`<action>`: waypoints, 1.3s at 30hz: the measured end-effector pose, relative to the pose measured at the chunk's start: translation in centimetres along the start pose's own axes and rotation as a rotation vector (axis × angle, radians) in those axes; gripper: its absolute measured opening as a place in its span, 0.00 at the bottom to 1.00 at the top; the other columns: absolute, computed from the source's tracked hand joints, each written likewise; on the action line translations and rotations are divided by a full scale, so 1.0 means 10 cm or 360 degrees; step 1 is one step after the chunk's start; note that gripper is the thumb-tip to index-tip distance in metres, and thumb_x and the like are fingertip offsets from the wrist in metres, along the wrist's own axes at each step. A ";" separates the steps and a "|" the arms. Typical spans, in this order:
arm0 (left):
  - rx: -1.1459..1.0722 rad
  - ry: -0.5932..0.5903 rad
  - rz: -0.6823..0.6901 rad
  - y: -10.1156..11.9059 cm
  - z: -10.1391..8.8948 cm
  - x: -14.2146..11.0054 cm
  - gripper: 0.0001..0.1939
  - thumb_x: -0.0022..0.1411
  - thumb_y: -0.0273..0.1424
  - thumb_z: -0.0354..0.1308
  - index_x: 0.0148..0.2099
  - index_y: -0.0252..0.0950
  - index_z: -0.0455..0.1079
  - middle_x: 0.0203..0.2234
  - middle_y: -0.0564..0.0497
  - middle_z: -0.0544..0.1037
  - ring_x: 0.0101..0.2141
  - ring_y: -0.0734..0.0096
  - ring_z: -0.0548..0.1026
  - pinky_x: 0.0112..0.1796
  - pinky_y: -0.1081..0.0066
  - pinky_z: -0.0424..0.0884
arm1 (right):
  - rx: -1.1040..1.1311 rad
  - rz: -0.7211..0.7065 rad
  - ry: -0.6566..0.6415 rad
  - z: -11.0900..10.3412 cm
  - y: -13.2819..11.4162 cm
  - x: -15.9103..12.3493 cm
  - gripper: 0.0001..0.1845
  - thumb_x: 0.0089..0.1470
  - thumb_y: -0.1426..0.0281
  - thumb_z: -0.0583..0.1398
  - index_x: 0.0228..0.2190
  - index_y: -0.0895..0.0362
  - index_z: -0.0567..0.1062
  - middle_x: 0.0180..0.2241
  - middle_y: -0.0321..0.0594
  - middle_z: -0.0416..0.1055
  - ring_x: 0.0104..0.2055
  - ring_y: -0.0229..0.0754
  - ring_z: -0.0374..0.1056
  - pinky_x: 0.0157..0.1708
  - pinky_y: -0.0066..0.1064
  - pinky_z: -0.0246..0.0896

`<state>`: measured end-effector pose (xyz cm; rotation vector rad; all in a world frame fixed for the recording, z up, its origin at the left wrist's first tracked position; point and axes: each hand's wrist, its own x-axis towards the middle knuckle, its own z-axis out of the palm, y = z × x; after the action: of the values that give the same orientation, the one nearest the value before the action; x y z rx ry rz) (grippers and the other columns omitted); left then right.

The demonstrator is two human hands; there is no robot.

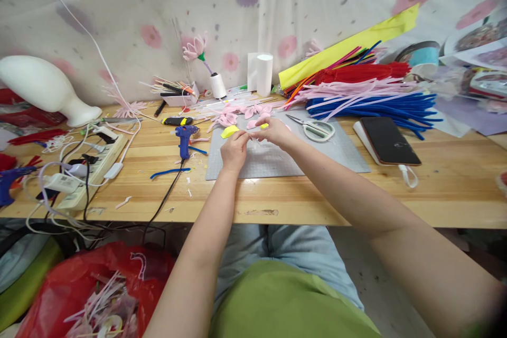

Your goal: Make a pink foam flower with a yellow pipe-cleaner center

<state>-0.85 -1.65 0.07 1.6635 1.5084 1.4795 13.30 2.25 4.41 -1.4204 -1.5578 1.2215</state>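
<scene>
Left hand (234,150), right hand (274,133) pinching small pale piece (255,143) over grey mat (344,156); phone (386,137) mark unreadable

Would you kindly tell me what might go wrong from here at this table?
The cord of the blue glue gun runs over the front edge of the table, so a snag might drag the gun down. The scissors lie beside the right hand, so a sideways move could knock them. Loose pink petals lie beyond the left hand and might get scattered.
</scene>
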 end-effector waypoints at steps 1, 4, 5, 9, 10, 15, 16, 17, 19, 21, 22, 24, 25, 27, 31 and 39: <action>0.0007 0.0000 0.0023 0.00 0.00 0.00 0.07 0.54 0.26 0.58 0.31 0.44 0.76 0.37 0.50 0.76 0.44 0.66 0.71 0.40 0.74 0.64 | -0.0006 -0.0006 -0.0008 0.00 0.00 0.02 0.23 0.33 0.70 0.71 0.33 0.57 0.69 0.16 0.33 0.69 0.23 0.38 0.67 0.23 0.26 0.53; 0.0099 -0.0028 0.0122 -0.02 0.00 0.00 0.07 0.55 0.27 0.57 0.32 0.43 0.76 0.38 0.50 0.76 0.43 0.66 0.70 0.40 0.74 0.64 | 0.0011 0.0058 -0.0087 -0.01 0.00 0.06 0.25 0.31 0.70 0.72 0.33 0.57 0.68 0.17 0.34 0.70 0.23 0.38 0.67 0.22 0.26 0.51; 0.0124 -0.0041 0.0138 -0.03 0.00 0.00 0.07 0.56 0.27 0.57 0.32 0.43 0.76 0.38 0.50 0.76 0.43 0.66 0.70 0.40 0.74 0.64 | 0.0024 0.0094 -0.0123 -0.01 0.01 0.08 0.25 0.31 0.71 0.72 0.33 0.57 0.68 0.17 0.35 0.71 0.23 0.38 0.67 0.22 0.26 0.51; 0.0102 -0.0058 0.0101 -0.02 0.00 -0.02 0.07 0.55 0.27 0.57 0.33 0.43 0.75 0.39 0.50 0.76 0.44 0.66 0.70 0.40 0.74 0.64 | 0.0149 0.0181 -0.0235 -0.03 0.04 0.11 0.26 0.30 0.72 0.72 0.33 0.58 0.69 0.19 0.35 0.72 0.23 0.36 0.67 0.21 0.25 0.50; 0.0081 -0.0055 0.0089 -0.02 0.00 -0.03 0.07 0.55 0.26 0.57 0.33 0.43 0.75 0.39 0.50 0.76 0.44 0.66 0.70 0.40 0.74 0.64 | 0.0192 0.0200 -0.0248 -0.03 0.05 0.11 0.26 0.29 0.72 0.72 0.33 0.58 0.69 0.19 0.35 0.71 0.23 0.36 0.67 0.20 0.25 0.50; -0.0250 -0.0130 -0.0109 -0.04 0.05 -0.02 0.05 0.56 0.27 0.57 0.32 0.39 0.74 0.32 0.49 0.76 0.39 0.69 0.72 0.41 0.73 0.66 | 0.0399 0.0299 -0.0173 0.01 0.06 0.06 0.25 0.31 0.76 0.71 0.33 0.58 0.68 0.18 0.32 0.69 0.21 0.32 0.64 0.19 0.23 0.48; -0.0396 -0.0176 -0.0228 -0.04 0.07 -0.01 0.05 0.56 0.27 0.56 0.32 0.37 0.74 0.31 0.49 0.76 0.36 0.70 0.72 0.40 0.73 0.67 | 0.0432 0.0308 -0.0131 0.03 0.05 0.05 0.24 0.32 0.77 0.70 0.33 0.58 0.67 0.17 0.32 0.68 0.21 0.32 0.64 0.19 0.23 0.48; -0.0563 -0.0233 -0.0372 -0.03 0.08 -0.01 0.05 0.57 0.28 0.55 0.33 0.36 0.73 0.30 0.49 0.76 0.34 0.70 0.73 0.39 0.72 0.68 | 0.0452 0.0308 -0.0087 0.04 0.05 0.03 0.23 0.33 0.77 0.69 0.32 0.59 0.67 0.18 0.31 0.67 0.21 0.32 0.63 0.19 0.22 0.48; -0.0901 -0.0357 -0.0672 -0.01 0.10 0.00 0.08 0.60 0.29 0.52 0.35 0.33 0.72 0.30 0.48 0.77 0.31 0.70 0.75 0.37 0.69 0.70 | 0.0443 0.0278 0.0016 0.06 0.05 0.01 0.21 0.35 0.77 0.68 0.33 0.59 0.67 0.18 0.31 0.67 0.21 0.31 0.63 0.19 0.23 0.49; -0.1141 -0.0447 -0.0888 0.02 0.10 0.01 0.11 0.63 0.29 0.48 0.35 0.31 0.70 0.31 0.45 0.78 0.32 0.68 0.77 0.38 0.65 0.71 | 0.0383 0.0211 0.0129 0.09 0.06 0.01 0.21 0.36 0.76 0.68 0.33 0.58 0.67 0.19 0.30 0.66 0.22 0.32 0.63 0.21 0.24 0.50; -0.1211 -0.0473 -0.0953 0.03 0.10 0.01 0.12 0.64 0.29 0.46 0.35 0.30 0.70 0.31 0.44 0.78 0.32 0.67 0.77 0.39 0.64 0.71 | 0.0355 0.0170 0.0180 0.10 0.07 0.01 0.20 0.36 0.76 0.67 0.33 0.58 0.66 0.19 0.30 0.67 0.22 0.32 0.63 0.22 0.24 0.52; -0.1287 -0.0491 -0.1035 0.06 0.08 0.00 0.13 0.65 0.27 0.45 0.34 0.29 0.69 0.29 0.44 0.78 0.32 0.68 0.78 0.42 0.63 0.71 | 0.0340 0.0078 0.0235 0.12 0.10 0.02 0.20 0.36 0.76 0.67 0.33 0.57 0.66 0.20 0.30 0.67 0.24 0.34 0.65 0.25 0.25 0.56; -0.1305 -0.0494 -0.1064 0.06 0.07 0.00 0.13 0.65 0.27 0.44 0.34 0.29 0.68 0.28 0.44 0.78 0.32 0.68 0.78 0.43 0.63 0.71 | 0.0350 0.0037 0.0235 0.13 0.11 0.02 0.19 0.36 0.76 0.66 0.32 0.57 0.66 0.20 0.30 0.68 0.25 0.34 0.66 0.27 0.26 0.57; -0.1322 -0.0499 -0.1105 0.07 0.06 0.00 0.12 0.65 0.26 0.45 0.33 0.29 0.68 0.27 0.45 0.78 0.31 0.69 0.78 0.44 0.63 0.71 | 0.0371 -0.0022 0.0220 0.15 0.14 0.03 0.19 0.36 0.76 0.66 0.31 0.56 0.65 0.20 0.29 0.69 0.26 0.36 0.67 0.29 0.28 0.59; -0.1307 -0.0512 -0.1129 0.06 0.06 0.00 0.12 0.65 0.27 0.47 0.33 0.29 0.69 0.28 0.45 0.78 0.31 0.71 0.78 0.44 0.63 0.71 | 0.0375 -0.0094 0.0231 0.16 0.18 0.04 0.17 0.36 0.75 0.66 0.30 0.56 0.65 0.19 0.29 0.68 0.24 0.36 0.67 0.29 0.29 0.61; -0.1239 -0.0487 -0.1164 0.03 0.07 -0.02 0.09 0.63 0.27 0.51 0.34 0.29 0.71 0.29 0.47 0.77 0.31 0.74 0.77 0.40 0.67 0.74 | 0.0494 -0.0122 0.0174 0.19 0.21 0.00 0.17 0.37 0.74 0.65 0.30 0.55 0.64 0.19 0.30 0.68 0.20 0.35 0.65 0.23 0.28 0.58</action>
<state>-0.08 -1.71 0.08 0.7129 0.9949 1.1051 12.23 1.83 1.85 -1.1944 -1.2733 1.2556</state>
